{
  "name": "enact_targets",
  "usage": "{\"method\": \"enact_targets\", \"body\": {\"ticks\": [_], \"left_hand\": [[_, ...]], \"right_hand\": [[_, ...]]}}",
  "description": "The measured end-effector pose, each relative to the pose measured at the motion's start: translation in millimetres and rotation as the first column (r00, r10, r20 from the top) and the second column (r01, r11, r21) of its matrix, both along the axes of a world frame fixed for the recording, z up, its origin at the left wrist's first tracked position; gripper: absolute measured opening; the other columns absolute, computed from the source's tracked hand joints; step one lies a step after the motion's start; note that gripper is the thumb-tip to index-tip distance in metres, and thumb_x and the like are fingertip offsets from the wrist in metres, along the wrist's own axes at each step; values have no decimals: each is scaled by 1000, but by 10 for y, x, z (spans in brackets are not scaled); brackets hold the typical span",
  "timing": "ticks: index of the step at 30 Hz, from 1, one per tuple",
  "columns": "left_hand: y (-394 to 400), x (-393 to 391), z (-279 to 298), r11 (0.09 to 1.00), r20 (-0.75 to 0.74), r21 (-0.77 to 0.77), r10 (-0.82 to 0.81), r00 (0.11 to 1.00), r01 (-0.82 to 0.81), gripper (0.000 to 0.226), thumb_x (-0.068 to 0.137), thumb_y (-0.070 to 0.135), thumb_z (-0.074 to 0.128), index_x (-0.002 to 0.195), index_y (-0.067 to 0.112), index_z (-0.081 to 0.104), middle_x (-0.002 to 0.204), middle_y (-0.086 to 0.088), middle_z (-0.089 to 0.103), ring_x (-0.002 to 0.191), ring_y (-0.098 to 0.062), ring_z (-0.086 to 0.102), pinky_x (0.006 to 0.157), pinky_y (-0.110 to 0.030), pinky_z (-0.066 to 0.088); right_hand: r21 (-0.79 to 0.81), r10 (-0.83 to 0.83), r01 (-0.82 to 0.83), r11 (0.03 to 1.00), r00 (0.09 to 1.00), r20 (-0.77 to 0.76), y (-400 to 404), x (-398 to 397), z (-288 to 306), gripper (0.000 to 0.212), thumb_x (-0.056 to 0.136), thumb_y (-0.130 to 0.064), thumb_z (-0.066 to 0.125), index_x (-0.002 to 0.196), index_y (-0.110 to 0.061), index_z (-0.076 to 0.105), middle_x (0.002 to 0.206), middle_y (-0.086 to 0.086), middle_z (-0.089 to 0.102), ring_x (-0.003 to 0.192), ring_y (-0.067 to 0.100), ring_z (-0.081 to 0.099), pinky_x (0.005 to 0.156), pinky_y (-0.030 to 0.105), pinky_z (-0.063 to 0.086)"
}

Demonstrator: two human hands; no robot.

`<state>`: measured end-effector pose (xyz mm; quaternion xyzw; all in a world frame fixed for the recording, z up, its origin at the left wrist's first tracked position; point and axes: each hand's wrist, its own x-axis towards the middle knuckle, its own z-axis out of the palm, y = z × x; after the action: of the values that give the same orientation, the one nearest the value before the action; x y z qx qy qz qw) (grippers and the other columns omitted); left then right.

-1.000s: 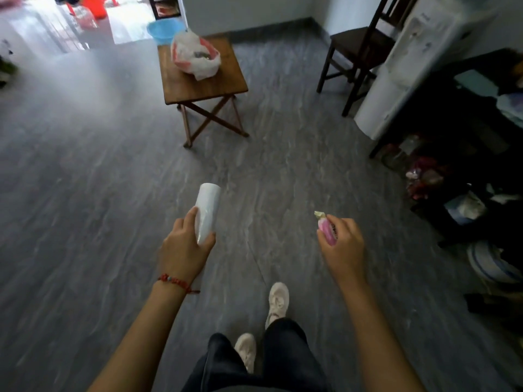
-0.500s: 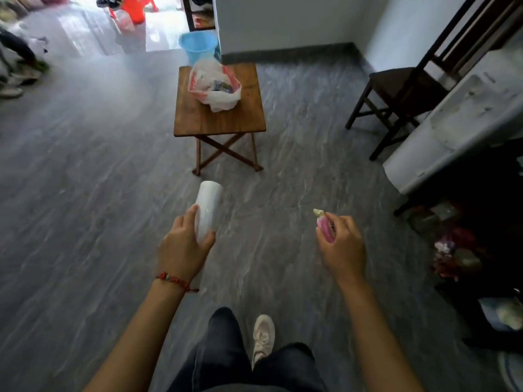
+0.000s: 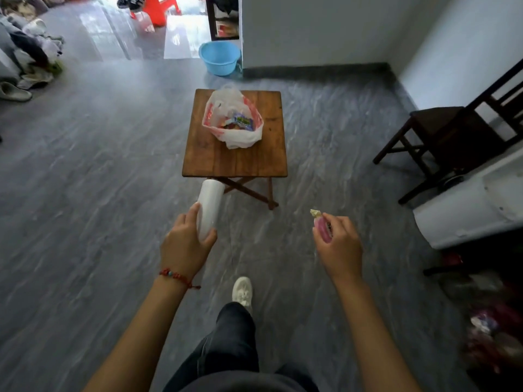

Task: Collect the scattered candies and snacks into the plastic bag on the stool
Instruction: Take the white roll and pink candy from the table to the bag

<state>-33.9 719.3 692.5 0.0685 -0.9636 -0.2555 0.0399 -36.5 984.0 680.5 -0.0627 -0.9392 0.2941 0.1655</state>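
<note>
Candies and snack packets in coloured wrappers lie inside a white plastic bag with red print, whose mouth stands open. That bag sits on the far half of a small square wooden folding stool with crossed legs, which stands on the grey streaked floor straight ahead of the person.

Nearer the camera, the left hand wraps its fingers and thumb round the lower part of a white cylindrical tube; the tube's upper end tilts forward, and in the picture it overlaps the stool's near edge. A red beaded bracelet circles that wrist. The right hand is curled round a small pink wrapped candy, whose pale twisted end pokes out above the thumb. Both hands hang in the air, well short of the bag.

Below them, a dark trouser leg and a white shoe are stepped forward on the floor.

Beyond the stool, a light blue plastic basin rests beside the corner of a white wall. A dark wooden chair stands to the right, next to a white appliance. Clothes and shoes are heaped at the far left.
</note>
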Motion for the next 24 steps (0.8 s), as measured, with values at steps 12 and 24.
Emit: {"method": "enact_targets", "body": {"ticks": [12, 24], "left_hand": [[-459, -2156, 58, 999, -29, -6, 54, 998, -54, 60, 74, 17, 74, 126, 1, 49, 100, -27, 60, 73, -43, 60, 59, -46, 50], [-557, -3873, -142, 993, -24, -21, 112, 993, -112, 58, 76, 19, 72, 125, -1, 49, 102, -26, 60, 76, -40, 61, 61, -42, 49]], "right_hand": [[-1, 120, -120, 993, 992, 43, -492, -2285, 175, 26, 82, -14, 66, 106, -6, 63, 92, 10, 59, 75, 21, 58, 62, 31, 50], [-5, 227, -228, 974, 969, 101, -729, -4383, -46, 30, 82, -17, 66, 110, -6, 62, 96, 12, 61, 80, 22, 59, 64, 23, 41]]}}
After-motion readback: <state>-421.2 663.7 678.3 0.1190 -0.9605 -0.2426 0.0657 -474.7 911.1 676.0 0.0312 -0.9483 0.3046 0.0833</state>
